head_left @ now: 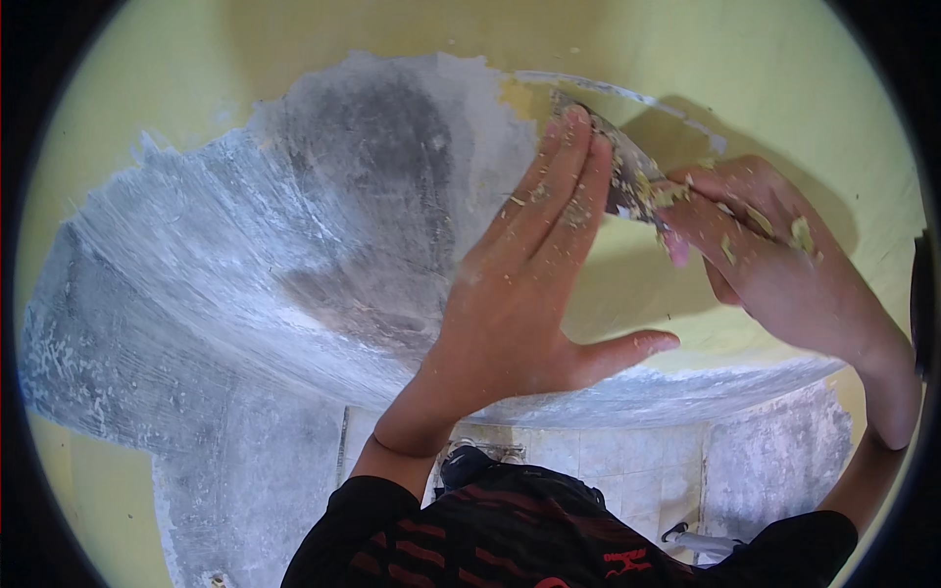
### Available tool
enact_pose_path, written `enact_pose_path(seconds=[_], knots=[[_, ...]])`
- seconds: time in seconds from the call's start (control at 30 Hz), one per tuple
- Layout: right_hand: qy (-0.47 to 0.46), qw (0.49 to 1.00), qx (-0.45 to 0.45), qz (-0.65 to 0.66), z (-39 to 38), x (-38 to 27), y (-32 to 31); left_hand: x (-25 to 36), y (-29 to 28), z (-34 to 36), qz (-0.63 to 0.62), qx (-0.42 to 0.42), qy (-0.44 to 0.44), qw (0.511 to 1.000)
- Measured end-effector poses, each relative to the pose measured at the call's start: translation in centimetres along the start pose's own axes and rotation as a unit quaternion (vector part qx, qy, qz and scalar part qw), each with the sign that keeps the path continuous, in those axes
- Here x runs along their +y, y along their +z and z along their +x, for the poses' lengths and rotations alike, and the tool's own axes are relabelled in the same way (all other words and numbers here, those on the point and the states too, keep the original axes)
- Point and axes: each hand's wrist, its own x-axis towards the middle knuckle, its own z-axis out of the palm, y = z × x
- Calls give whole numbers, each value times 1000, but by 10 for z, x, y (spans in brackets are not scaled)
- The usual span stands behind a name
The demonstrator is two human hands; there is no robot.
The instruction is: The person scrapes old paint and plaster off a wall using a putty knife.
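Upper right of frame: right hand (pixel 769 250) grips a flat metal scraper (pixel 616 162) against the yellow painted wall (pixel 765 69); left hand (pixel 524 284), fingers flat, presses its blade

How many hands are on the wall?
2. The left hand lies flat with its fingers pressed on the scraper blade against the wall. The right hand grips the scraper's handle end, right of the blade. No other hands show.

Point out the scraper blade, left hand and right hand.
scraper blade (pixel 627 174), head view, on its flat metal face.
left hand (pixel 520 294), head view, on its back.
right hand (pixel 774 255), head view, on its back.
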Motion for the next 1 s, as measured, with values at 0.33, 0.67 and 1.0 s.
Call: enact_pose_path(seconds=[0.33, 0.67, 1.0], knots=[[-214, 962, -55, -158, 21, 27, -15, 5, 18, 1, 32, 34, -24, 999], [-155, 977, -99, -104, 22, 7, -10, 6, 3, 1, 36, 26, -33, 998], [-220, 968, -62, -100, 29, 13, -3, -6, -10, -2, 47, 2, -14, 999]])
